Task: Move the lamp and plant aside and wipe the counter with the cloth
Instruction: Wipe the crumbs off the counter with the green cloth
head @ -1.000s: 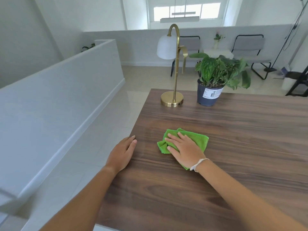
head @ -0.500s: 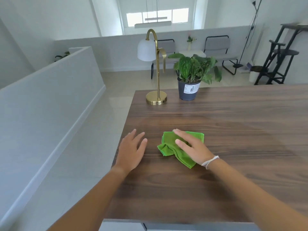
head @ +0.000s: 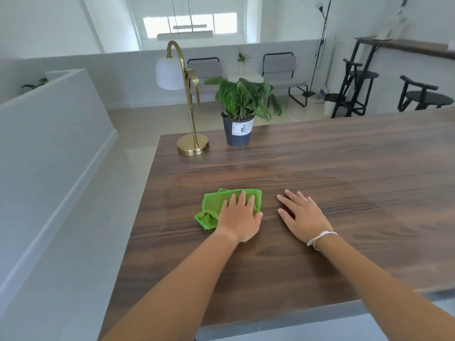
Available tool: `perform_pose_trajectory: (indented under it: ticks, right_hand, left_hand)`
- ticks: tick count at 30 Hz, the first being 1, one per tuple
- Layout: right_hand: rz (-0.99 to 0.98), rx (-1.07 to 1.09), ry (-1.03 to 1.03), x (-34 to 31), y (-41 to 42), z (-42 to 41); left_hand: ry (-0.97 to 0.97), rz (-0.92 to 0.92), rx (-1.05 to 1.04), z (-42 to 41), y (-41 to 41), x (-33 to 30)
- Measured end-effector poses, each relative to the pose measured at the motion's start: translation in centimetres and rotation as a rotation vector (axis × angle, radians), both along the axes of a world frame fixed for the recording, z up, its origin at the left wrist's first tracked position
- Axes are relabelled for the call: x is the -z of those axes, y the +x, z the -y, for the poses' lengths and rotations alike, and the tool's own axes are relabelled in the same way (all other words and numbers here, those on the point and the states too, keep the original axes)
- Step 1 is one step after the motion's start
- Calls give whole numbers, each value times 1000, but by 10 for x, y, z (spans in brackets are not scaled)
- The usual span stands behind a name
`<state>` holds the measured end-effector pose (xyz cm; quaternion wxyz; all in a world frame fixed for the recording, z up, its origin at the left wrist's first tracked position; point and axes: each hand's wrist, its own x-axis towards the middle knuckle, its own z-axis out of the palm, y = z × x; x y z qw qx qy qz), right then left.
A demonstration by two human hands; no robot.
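A crumpled green cloth (head: 213,205) lies on the dark wooden counter (head: 332,168), a little left of its middle. My left hand (head: 240,217) presses flat on the cloth's right half, covering much of it. My right hand (head: 301,216) rests flat on the bare wood just right of the cloth, fingers spread, holding nothing. At the far left corner stands a brass lamp (head: 193,146) with a white shade. A potted plant (head: 242,99) in a dark pot stands right beside it.
The counter's left edge runs close to the cloth, with pale tiled floor (head: 118,193) below. A low white wall (head: 49,134) stands further left. Chairs (head: 283,70) and black stools (head: 426,94) are in the room beyond the far edge.
The cloth has changed hands: my right hand lifted off it and moved right onto bare wood, and my left hand moved from the counter's edge onto the cloth. The view has shifted right.
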<state>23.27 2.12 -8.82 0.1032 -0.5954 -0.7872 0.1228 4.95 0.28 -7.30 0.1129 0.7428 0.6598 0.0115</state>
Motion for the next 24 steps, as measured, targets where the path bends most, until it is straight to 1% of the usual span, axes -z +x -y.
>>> perform_pose_trajectory:
  ticks: [4, 9, 12, 14, 18, 21, 24]
  right_hand:
    - [67, -17, -11, 11, 0, 7]
    - [67, -98, 33, 4, -1, -14]
    - [93, -117, 34, 7, 3, -16]
    - [118, -118, 48, 10, 6, -16]
    - [150, -119, 62, 11, 7, -13]
    - [131, -135, 59, 10, 4, -15]
    - [121, -134, 48, 13, 7, -16]
  left_hand:
    - [-3, -40, -27, -2, -18, 14]
    - [24, -59, -222, -22, -54, 2]
    - [27, -88, -278, -12, -63, 3]
    - [78, -117, -271, 11, -57, 11]
    - [118, -137, -152, 41, -33, 21]
    - [107, -82, -128, 18, -34, 13]
    - [57, -75, -154, -14, -50, 9]
